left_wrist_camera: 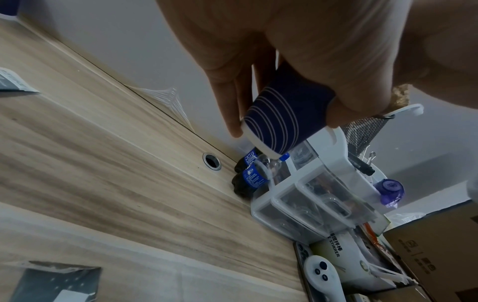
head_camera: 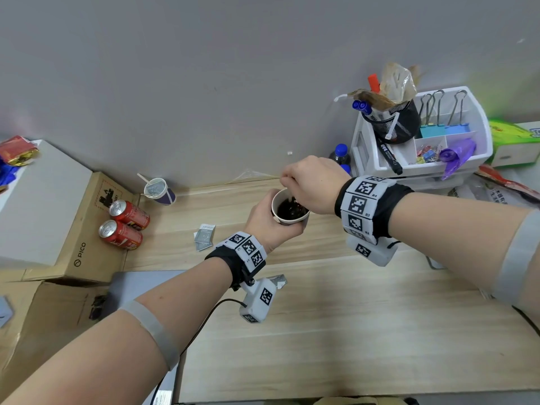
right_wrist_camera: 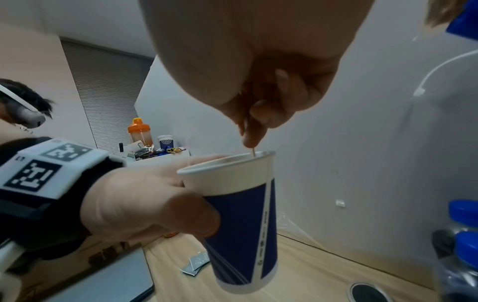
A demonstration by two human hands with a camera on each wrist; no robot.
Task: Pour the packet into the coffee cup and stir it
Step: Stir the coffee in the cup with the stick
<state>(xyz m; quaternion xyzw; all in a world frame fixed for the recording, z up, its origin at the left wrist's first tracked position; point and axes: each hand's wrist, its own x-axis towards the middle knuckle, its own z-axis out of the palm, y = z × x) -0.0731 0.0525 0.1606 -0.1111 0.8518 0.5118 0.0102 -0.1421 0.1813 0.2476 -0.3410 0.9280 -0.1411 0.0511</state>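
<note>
Our left hand (head_camera: 267,222) wraps the coffee cup (head_camera: 289,207), thumb and fingers curled round its blue wall, lifted clear above the wooden desk (head_camera: 350,317). Our right hand (head_camera: 314,182) arches over the rim, fingertips (right_wrist_camera: 254,130) pinching a thin stirrer (right_wrist_camera: 253,152) dipped into dark coffee. Opened packets (head_camera: 204,236) lie left of the cup.

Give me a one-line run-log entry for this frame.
phase: stirring | left hand: holds coffee cup off the desk | right hand: pinches stirrer in the cup | packets: on desk

Left hand (head_camera: 264,220) curled around cup; right hand (head_camera: 312,185) above, fingertips pinching stirrer
</note>
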